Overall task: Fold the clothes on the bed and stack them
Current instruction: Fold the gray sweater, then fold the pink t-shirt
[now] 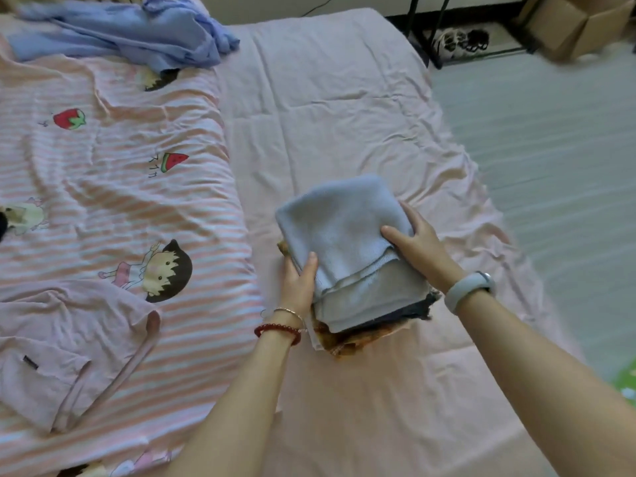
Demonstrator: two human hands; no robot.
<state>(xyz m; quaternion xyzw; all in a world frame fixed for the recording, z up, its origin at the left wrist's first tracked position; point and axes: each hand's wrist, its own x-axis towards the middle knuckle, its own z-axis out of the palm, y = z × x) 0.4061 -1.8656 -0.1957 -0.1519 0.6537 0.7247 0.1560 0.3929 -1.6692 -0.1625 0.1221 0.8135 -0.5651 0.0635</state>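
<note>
Now the left hand (298, 282) and right hand (418, 244) are gripping opposite sides of the folded stack (347, 249), lying near the bed's (344, 98) right edge, its long axis running toward the bed's far-left corner

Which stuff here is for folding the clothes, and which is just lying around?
For the job:
- stack of folded clothes, gripped at its sides by the left hand and right hand
- unfolded blue garment
- unfolded pink garment

Just lying about:
- striped cartoon quilt
- cardboard box
- shoes on the floor
</note>
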